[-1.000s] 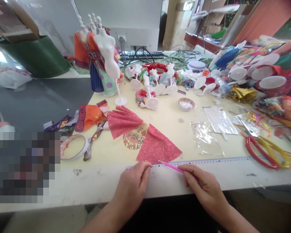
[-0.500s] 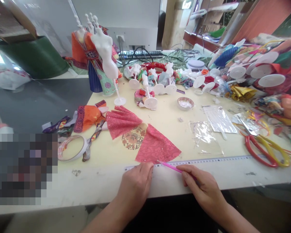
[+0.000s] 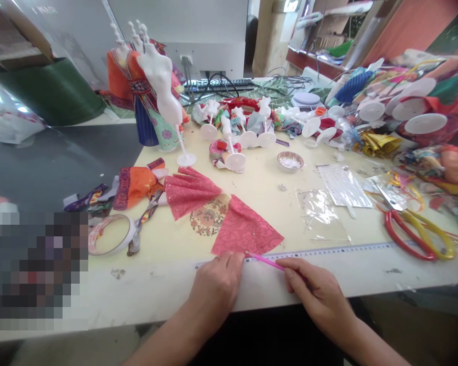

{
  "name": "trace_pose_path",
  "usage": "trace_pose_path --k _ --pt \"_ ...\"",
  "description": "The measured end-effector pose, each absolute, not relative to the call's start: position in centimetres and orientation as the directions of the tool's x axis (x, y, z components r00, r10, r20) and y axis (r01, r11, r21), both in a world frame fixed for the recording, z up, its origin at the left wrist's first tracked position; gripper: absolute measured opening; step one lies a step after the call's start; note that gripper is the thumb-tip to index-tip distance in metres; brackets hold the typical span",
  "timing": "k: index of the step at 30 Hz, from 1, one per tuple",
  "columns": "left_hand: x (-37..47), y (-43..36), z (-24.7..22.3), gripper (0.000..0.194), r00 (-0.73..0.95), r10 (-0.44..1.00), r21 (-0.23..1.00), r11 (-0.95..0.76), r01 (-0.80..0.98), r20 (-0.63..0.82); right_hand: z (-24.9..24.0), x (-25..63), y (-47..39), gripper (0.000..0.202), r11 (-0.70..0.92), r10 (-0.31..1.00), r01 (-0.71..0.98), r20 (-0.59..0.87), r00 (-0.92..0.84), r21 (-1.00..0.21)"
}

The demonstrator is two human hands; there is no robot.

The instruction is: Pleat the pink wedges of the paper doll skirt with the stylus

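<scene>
My right hand (image 3: 313, 290) grips a slim pink pen-like stick (image 3: 267, 261) between thumb and fingers. Its tip meets the lower edge of a patterned red cloth piece (image 3: 246, 229), close to my left fingertips. My left hand (image 3: 217, 284) is closed at that same edge, its fingers bent together on the cloth; the fingertips are partly hidden. Just under the cloth's edge runs a long ruler (image 3: 313, 252). Up and to the left, a pleated part of red cloth (image 3: 191, 190) spreads beside a round floral patch (image 3: 207, 217).
To the left lie a tape roll (image 3: 112, 235) and an orange garment (image 3: 135, 187). Scissors (image 3: 412, 234) and clear plastic packets (image 3: 322, 216) rest on the right. Farther back stand a small bowl (image 3: 290, 161), a white mannequin (image 3: 158, 84) and several small dressed forms.
The view has shifted slightly. My left fingers sit slightly higher against the cloth's edge. The pink stick's tip stays at the edge, and my right hand has hardly moved.
</scene>
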State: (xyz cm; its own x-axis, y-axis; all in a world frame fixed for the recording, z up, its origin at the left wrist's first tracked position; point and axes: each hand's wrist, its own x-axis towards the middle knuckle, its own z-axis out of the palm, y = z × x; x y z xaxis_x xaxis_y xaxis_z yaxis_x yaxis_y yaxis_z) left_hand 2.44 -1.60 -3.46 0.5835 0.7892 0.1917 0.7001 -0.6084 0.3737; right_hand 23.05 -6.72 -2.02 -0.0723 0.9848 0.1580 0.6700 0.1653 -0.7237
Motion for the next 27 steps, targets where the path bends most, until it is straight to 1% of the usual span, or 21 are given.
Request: trace_pose_path --k 6,9,17,22,27 --pt "2.58 -1.41 -3.36 0.023 0.644 0.73 0.225 -0.684 0.694 0.231 -2.02 23.13 -6.84 0.023 0.164 0.985 0.668 0.162 -0.066 -0.726" --pt "2.57 -1.32 -3.44 0.025 0.652 0.713 0.187 -0.699 0.691 0.257 -2.11 23.2 -6.8 0.023 0.154 0.987 0.665 0.152 -0.062 -0.731" --pt "2.63 -1.39 -3.43 0.025 0.699 0.662 0.084 -0.739 0.668 0.269 -2.24 23.12 -6.81 0.023 0.155 0.987 0.656 0.149 -0.064 -0.739" --pt "2.68 -1.51 -3.43 0.025 0.714 0.635 0.045 -0.755 0.654 0.294 -2.17 23.11 -6.69 0.022 0.128 0.991 0.628 0.127 -0.048 -0.768" --pt "2.69 -1.4 -3.41 0.025 0.718 0.635 0.051 -0.758 0.65 0.284 -1.99 23.25 -6.6 0.022 0.065 0.997 0.588 0.077 -0.004 -0.806"
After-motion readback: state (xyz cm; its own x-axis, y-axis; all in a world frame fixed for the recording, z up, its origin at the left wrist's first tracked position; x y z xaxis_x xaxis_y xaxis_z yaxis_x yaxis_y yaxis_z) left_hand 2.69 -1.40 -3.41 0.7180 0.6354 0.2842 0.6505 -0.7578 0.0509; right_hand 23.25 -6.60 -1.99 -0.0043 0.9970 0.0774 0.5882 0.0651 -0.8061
